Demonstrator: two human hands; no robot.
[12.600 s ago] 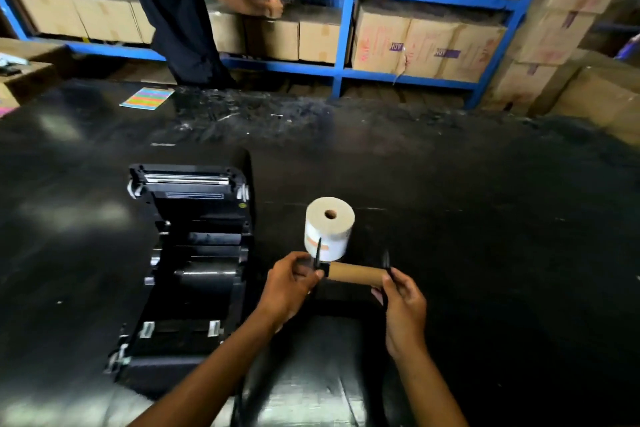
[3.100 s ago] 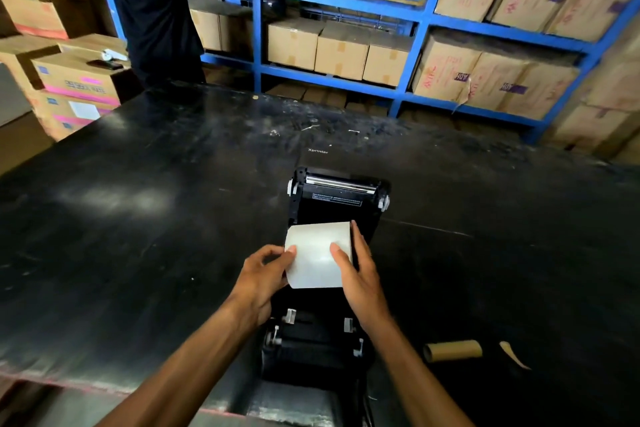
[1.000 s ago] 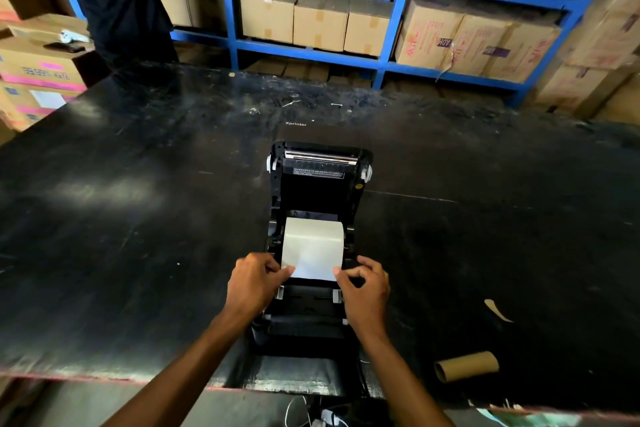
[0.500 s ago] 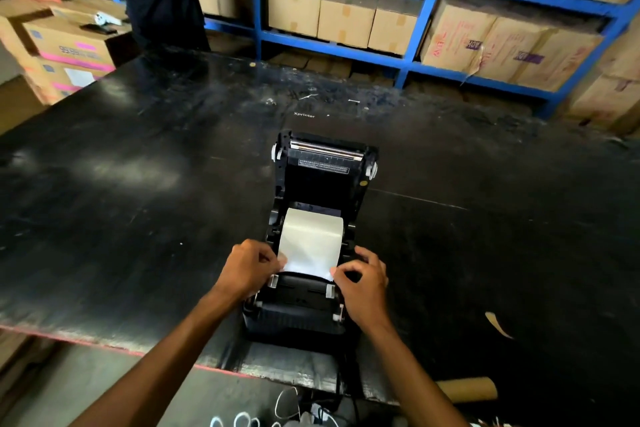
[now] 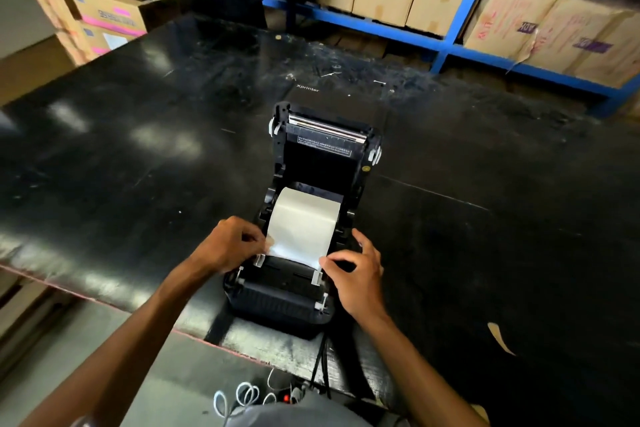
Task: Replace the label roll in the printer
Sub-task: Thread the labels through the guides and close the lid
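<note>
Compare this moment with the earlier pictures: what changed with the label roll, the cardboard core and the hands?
The label roll, earlier standing on the table, now sits in the open printer. The left hand and right hand, which held the cardboard core, now pinch the paper's front corners. The core is out of view. The lid stays open.

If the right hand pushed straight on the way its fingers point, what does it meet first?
Most likely the label paper: the right hand points left, fingertips already at the sheet's lower right corner over the printer. Depth is hard to judge.
</note>
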